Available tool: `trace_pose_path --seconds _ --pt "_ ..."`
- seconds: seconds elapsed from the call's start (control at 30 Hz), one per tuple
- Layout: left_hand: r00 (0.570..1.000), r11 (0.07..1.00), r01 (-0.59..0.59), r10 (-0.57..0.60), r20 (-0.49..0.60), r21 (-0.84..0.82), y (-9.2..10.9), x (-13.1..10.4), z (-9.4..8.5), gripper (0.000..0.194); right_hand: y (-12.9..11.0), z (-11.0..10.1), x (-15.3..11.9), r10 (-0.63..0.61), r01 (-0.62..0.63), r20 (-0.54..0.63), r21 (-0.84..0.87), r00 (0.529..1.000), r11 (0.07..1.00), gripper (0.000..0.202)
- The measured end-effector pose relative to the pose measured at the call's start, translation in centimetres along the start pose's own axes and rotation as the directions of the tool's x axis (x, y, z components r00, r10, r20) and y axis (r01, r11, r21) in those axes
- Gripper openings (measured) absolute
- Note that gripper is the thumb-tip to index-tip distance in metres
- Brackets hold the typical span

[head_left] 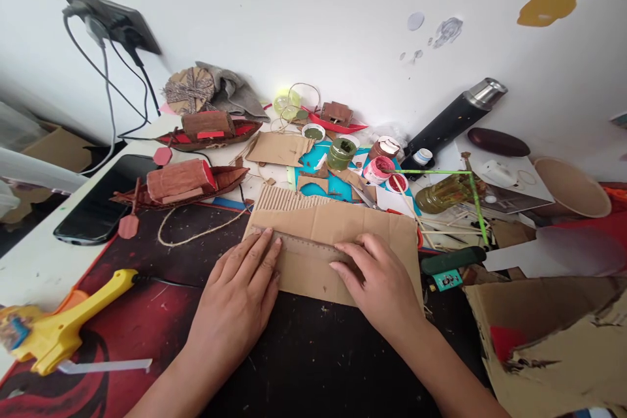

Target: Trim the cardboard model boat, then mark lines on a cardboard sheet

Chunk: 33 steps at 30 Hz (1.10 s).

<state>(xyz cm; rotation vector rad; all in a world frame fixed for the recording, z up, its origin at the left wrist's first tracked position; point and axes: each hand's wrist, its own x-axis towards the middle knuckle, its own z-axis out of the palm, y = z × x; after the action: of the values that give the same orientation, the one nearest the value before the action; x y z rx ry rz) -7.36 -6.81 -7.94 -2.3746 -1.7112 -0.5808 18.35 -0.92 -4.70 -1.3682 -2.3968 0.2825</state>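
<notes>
Left hand point(240, 284), spread, is pressing plastic ruler point(307, 246) near left edge of corrugated cardboard point(343, 219). Right hand point(385, 277) is pinching ruler.

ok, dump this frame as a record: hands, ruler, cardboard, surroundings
left hand: resting on left end of ruler
right hand: fingertips at its right end
ruler: across the cardboard
cardboard: lying on dark mat
left side: phone, two model boats, yellow corded tool
behind cardboard: paint jars, scissors
</notes>
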Motion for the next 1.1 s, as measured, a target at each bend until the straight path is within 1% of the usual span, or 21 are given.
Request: trace_pose_path --seconds 0.1,0.17,0.23,0.33,0.43,0.53,0.83,1.1 --pt "1.0 1.0 0.004 -0.004 0.007 0.009 0.0 0.0 0.2 0.055 -0.1 0.2 0.7 -0.001 0.001 -0.001 -0.012 1.0 1.0 0.025" --pt "1.0 1.0 0.005 -0.005 0.004 0.03 0.1 0.0 0.1 0.051 -0.1 0.4 1.0 0.001 -0.001 -0.005 -0.009 1.0 1.0 0.024" --pt "1.0 0.999 0.03 -0.031 0.004 0.039 0.2 0.1 0.0 0.048 -0.2 0.6 1.2 0.006 -0.006 -0.019 0.0 1.0 1.0 0.024" --pt "0.998 0.998 0.063 -0.063 0.021 0.022 0.3 0.1 -0.1 0.049 -0.1 1.0 1.2 0.014 -0.014 -0.058 0.007 0.998 1.0 0.026" --pt "0.998 0.998 0.062 -0.062 0.022 0.014 0.2 0.2 0.0 0.053 0.2 1.4 1.0 0.014 -0.014 -0.09 0.003 0.996 1.0 0.028" --pt "0.998 0.998 0.062 -0.062 0.025 0.016 0.2 0.2 0.1 0.052 0.4 1.6 0.8 0.013 -0.015 -0.114 -0.009 0.993 1.0 0.03" --pt "0.995 0.997 0.08 -0.08 0.052 -0.005 0.2 0.2 0.1 0.053 0.5 1.9 0.7 0.011 -0.016 -0.155 -0.027 0.988 1.0 0.034" --pt "0.999 0.999 0.049 -0.049 0.021 0.012 0.1 0.3 0.1 0.051 0.5 1.8 1.0 0.028 -0.026 -0.147 0.011 0.989 1.0 0.032"
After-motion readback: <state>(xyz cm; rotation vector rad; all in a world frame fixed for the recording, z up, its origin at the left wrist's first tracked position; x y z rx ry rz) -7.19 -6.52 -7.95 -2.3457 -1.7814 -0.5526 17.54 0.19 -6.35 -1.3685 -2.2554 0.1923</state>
